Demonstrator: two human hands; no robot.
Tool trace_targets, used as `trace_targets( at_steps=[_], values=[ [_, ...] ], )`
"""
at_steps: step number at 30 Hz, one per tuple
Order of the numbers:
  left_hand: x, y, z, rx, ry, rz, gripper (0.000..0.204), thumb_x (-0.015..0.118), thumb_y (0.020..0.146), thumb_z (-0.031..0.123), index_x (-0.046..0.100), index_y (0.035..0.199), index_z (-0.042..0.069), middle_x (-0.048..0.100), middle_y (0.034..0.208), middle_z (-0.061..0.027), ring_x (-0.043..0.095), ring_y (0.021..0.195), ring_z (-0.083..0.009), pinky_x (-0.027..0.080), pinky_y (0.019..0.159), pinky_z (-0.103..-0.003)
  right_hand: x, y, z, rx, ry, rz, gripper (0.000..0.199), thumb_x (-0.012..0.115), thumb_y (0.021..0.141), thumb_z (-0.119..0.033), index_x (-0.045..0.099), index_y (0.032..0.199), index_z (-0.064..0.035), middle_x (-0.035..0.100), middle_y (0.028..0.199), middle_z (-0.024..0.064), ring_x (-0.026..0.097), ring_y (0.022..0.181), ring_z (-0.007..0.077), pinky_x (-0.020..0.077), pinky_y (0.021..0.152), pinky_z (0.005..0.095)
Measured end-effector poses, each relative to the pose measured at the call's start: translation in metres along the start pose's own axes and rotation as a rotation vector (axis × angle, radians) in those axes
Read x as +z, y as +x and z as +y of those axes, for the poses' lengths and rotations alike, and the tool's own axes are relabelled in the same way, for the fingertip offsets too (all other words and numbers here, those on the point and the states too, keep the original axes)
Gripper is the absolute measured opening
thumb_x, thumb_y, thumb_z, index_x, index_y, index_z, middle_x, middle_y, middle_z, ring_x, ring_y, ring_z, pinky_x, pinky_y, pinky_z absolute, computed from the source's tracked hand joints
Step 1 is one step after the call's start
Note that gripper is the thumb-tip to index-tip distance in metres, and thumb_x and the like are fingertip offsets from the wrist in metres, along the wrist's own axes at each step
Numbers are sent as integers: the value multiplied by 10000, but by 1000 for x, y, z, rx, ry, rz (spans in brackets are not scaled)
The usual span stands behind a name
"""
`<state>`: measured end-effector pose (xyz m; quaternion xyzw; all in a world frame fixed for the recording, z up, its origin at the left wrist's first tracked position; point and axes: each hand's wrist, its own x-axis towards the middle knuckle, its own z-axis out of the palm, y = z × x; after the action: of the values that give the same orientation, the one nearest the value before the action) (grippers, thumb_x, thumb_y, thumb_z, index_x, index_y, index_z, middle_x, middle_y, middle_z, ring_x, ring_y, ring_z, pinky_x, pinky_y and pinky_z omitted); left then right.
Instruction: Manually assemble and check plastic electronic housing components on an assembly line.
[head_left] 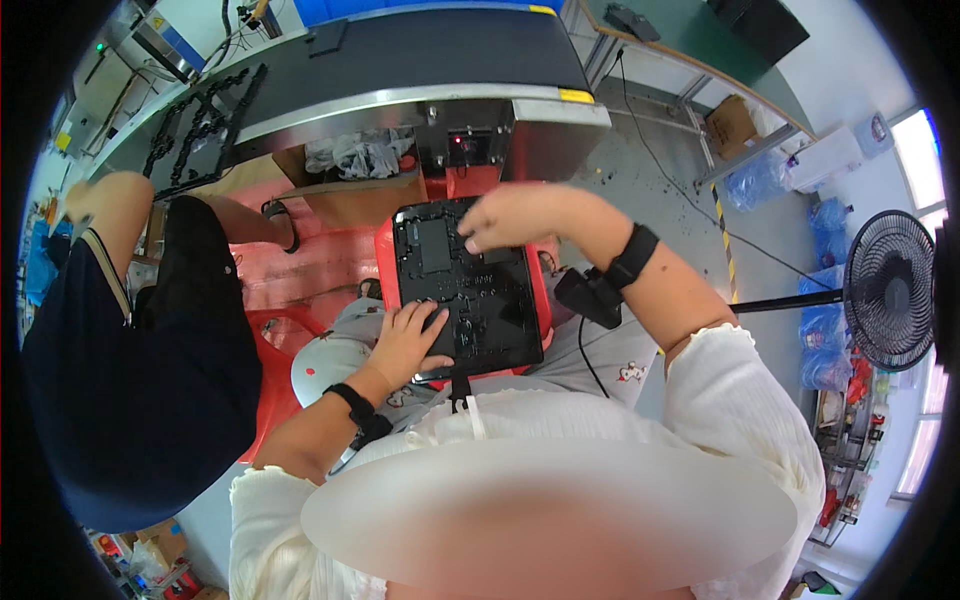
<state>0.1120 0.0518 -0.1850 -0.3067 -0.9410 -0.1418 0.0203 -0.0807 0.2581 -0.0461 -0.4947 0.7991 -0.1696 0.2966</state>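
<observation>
A black moulded plastic panel (500, 310), roughly rectangular with raised details, rests over my lap with red plastic under its edges. My left hand (405, 343) lies on the panel's near left part with its fingers spread. At the far edge, my right hand (515, 215) is bent over the panel, its fingers drawn together close to the surface. Whatever is between those fingertips is hidden. Each of my wrists carries a black strap, and a black device (590, 297) with a cable sits on the right one.
A conveyor belt (440, 50) runs across the front, with black lattice-like parts (205, 130) at its left. Below it stands a cardboard box (365, 200) of plastic bags. A co-worker in dark clothes (140, 370) sits close at my left. A black fan (893, 290) stands at the right.
</observation>
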Motion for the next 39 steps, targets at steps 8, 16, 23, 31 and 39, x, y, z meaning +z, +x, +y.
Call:
trace_targets(
  at_steps=[8, 16, 23, 31, 39],
  values=[
    [10, -10, 9, -91, -82, 98, 569, 639, 747, 377, 492, 1192, 55, 433, 1271, -143, 410, 1174, -321, 326, 930, -485, -163, 74, -11, -86, -6, 521, 365, 569, 854, -250, 574, 1143, -26, 606, 1098, 151, 574, 1006, 238, 429, 900, 339],
    [14, -4, -3, -23, -134, -11, 484, 577, 807, 393, 509, 1196, 114, 418, 1332, -86, 397, 1235, -224, 276, 932, -535, -218, 172, 60, 282, -332, 564, 714, 704, 701, -311, 426, 1293, -23, 412, 1323, 206, 385, 1235, 337, 322, 1026, 393],
    [-4, 3, -5, -87, -186, 0, 430, 625, 778, 314, 543, 1137, 92, 448, 1287, -89, 431, 1189, -252, 318, 931, -486, -210, 133, 66, 330, -470, 770, 505, 722, 673, -303, 595, 1086, -40, 579, 1049, 170, 553, 1012, 298, 429, 873, 401],
    [-89, 58, -100, -826, -1241, 655, 558, 494, 885, 473, 476, 1177, -2, 527, 1154, -143, 534, 1019, -217, 457, 761, -316, -59, -20, 9, -172, 40, 866, 286, 615, 824, -216, 576, 1008, -1, 579, 849, 59, 551, 804, 132, 458, 735, 285],
    [-147, 138, -148, -767, -1749, 1146, 402, 531, 909, 214, 392, 1181, -47, 465, 1159, -170, 483, 1077, -310, 429, 943, -495, 160, -60, 6, 297, 129, 445, 384, 658, 757, -215, 568, 1085, -35, 535, 1110, 172, 514, 1021, 331, 447, 817, 395]
  ],
)
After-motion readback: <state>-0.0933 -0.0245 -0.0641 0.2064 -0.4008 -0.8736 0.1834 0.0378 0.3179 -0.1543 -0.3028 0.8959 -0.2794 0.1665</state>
